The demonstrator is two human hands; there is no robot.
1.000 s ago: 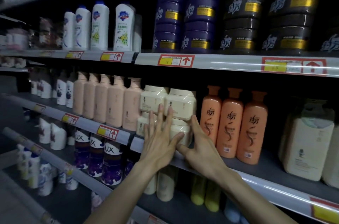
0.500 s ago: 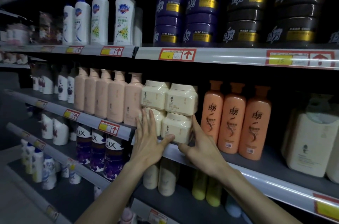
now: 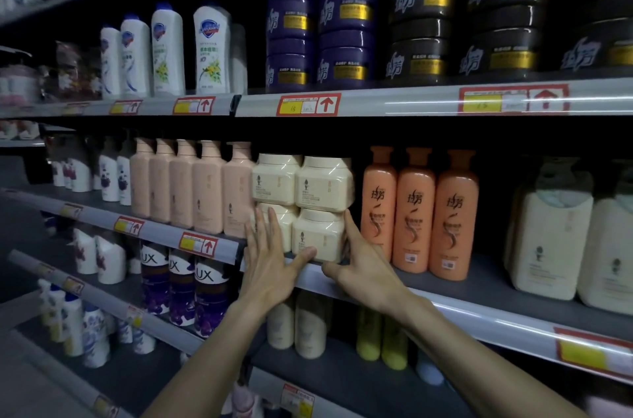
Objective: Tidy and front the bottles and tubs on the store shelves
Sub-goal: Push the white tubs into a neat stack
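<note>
Four cream tubs [image 3: 323, 184] sit stacked two high on the middle shelf [image 3: 486, 284], between pink bottles [image 3: 205, 188] and orange bottles [image 3: 416, 212]. The left hand [image 3: 270, 267] lies flat and open on the bottom tubs. The right hand [image 3: 366, 275] is open too, one finger on the stack's side. Push slowly and evenly, so the top tubs don't slip. They look smooth, shiny, boxy.

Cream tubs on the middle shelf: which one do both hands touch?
The lower right tub, beside the orange bottles: left hand thumb on its front, right hand index finger along its right side.
</note>
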